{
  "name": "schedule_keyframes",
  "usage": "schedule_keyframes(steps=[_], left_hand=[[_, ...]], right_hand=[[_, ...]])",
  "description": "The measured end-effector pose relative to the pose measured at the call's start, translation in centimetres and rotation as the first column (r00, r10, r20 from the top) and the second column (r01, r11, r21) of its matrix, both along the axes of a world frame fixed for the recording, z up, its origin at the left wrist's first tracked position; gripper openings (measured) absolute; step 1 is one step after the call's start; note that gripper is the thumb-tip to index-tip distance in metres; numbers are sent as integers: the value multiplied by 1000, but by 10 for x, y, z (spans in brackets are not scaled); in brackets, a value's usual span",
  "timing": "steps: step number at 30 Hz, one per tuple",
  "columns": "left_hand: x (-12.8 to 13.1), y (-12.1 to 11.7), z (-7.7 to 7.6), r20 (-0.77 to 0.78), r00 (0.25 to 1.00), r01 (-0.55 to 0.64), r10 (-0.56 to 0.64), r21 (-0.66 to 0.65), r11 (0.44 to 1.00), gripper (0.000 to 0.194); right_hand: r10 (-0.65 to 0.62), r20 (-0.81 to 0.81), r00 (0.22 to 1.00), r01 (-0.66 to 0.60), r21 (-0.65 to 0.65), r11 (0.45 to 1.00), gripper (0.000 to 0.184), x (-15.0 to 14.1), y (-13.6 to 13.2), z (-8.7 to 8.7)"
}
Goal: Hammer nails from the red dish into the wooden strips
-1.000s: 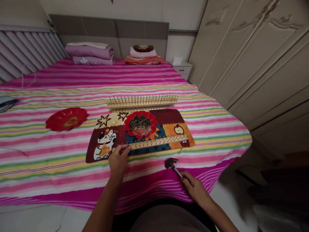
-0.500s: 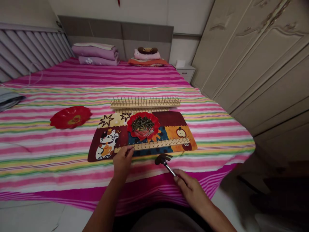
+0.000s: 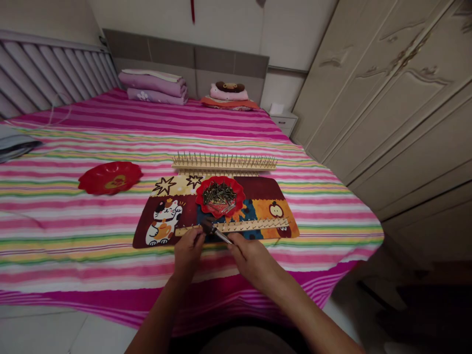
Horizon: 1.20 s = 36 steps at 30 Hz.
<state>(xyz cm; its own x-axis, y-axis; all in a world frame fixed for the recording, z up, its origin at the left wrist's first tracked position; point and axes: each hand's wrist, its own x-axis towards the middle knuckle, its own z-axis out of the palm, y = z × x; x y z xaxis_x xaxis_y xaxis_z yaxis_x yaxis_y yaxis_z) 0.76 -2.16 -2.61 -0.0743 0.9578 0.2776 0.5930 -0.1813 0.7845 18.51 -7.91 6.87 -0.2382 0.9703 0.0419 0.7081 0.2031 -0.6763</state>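
Observation:
My right hand [image 3: 254, 258] grips a hammer [image 3: 221, 236] by its handle, the dark head lying close to the fingertips of my left hand [image 3: 188, 250]. Those left fingers are pinched together at the front edge of a narrow wooden strip [image 3: 254, 225]; whatever is between them is hidden. Along the strip stands a row of nails, several of them leaning towards its right end. Just behind it, a red scalloped bowl [image 3: 199, 199] holds a heap of loose nails [image 3: 220, 193]. The strip and bowl rest on a patterned mat [image 3: 254, 187] with a cat picture.
Behind the mat lie more wooden strips [image 3: 224, 166] with upright nails. An upturned-looking red plate [image 3: 110, 178] is on the striped bedspread [image 3: 73, 236] to the left. Folded bedding [image 3: 155, 87] sits by the headboard, and a wardrobe [image 3: 368, 98] lines the right side.
My right hand has brought the hammer leftwards and up to the strip beside my left fingers. The left hand keeps its pinch at nearly the same place. The view has shifted slightly.

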Motion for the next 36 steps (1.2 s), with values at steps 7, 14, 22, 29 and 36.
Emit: schedule_keyframes(steps=[7, 14, 22, 29, 36], left_hand=[[2, 3, 3, 73, 997, -34, 38, -55, 998, 17], [3, -4, 29, -25, 995, -95, 96, 28, 995, 20], [49, 63, 75, -396, 909, 100, -130, -95, 990, 14], [82, 119, 57, -591, 759, 63, -275, -353, 933, 12], [78, 124, 62, -547, 776, 71, -314, -419, 905, 14]], right_hand=[[-111, -159, 981, 89, -136, 987, 28, 38, -41, -20], [-376, -223, 899, 294, -328, 898, 32, 94, -81, -93], [-537, -365, 761, 335, -488, 806, 24, 101, -89, -123], [-520, -420, 744, 274, -517, 811, 23, 101, -87, -121], [-545, -427, 721, 284, -535, 796, 22, 98, -87, -121]])
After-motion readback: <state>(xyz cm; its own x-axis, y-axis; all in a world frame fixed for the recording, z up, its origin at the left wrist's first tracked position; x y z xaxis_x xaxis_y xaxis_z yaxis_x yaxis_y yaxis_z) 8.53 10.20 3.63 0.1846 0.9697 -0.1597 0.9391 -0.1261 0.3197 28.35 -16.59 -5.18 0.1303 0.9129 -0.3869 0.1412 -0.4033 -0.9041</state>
